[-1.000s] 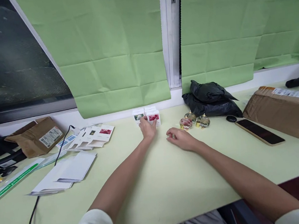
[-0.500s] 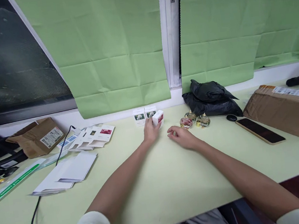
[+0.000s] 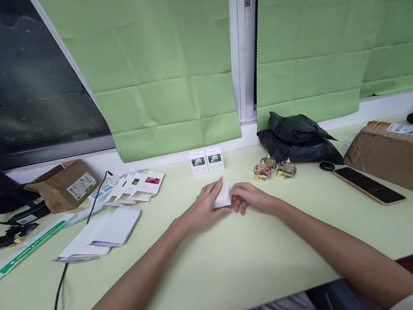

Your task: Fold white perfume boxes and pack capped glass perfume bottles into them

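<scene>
A small white box [image 3: 223,195] is held low over the table between both hands. My left hand [image 3: 205,204] wraps its left side, fingers behind and thumb in front. At the right end, my right hand [image 3: 247,197] has its fingers bent and pinched on the box's edge. Behind them two small white boxes [image 3: 207,161] with white-flower pictures stand side by side near the wall. To the right sit several small round glass ornaments [image 3: 268,169], gold-trimmed, one of them pink inside.
Flat printed cartons [image 3: 135,187] and folded white sheets [image 3: 107,231] lie at left, by an open cardboard box [image 3: 59,186] and a black cable [image 3: 56,296]. Black plastic bags [image 3: 298,139], a phone [image 3: 368,185] and a brown parcel [image 3: 397,160] occupy the right.
My left hand has brought the small box away from the two standing boxes, toward me. My right hand has come in to grip its right end. The camera view has shifted slightly left.
</scene>
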The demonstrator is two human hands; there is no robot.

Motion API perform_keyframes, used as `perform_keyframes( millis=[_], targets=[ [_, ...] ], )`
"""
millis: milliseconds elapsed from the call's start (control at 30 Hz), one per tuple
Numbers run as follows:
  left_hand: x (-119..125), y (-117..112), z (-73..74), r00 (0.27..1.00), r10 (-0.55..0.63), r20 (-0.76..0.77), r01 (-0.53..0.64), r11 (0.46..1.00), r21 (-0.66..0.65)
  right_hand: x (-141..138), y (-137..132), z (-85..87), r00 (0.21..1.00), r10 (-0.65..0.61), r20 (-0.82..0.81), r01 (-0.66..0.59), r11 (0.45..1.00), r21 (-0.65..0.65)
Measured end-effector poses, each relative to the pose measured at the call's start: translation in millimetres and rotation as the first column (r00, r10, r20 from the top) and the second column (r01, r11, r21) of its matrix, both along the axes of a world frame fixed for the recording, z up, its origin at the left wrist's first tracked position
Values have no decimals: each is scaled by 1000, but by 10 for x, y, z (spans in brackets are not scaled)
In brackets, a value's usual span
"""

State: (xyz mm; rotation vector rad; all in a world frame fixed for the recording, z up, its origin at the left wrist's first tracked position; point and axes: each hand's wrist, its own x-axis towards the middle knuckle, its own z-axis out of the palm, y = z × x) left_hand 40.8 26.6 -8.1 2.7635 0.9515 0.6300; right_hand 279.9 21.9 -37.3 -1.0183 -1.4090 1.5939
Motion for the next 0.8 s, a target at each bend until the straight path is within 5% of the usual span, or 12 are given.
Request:
perform_keyframes(
  millis=[200,600,800],
  targets=[
    [-33,-71,67,993,44,110,-29,990,-135,19,-2,54,1000,19,16,-19,1000,-20],
    [24,-176,-46,991,72,112,-79,995,63,-39,-112,143,997,25,75,-28,999,34],
    [-112,-117,-50,973,79,216,-54,991,-119,37,-133,163,996,23,87,-33,994,108]
  ],
)
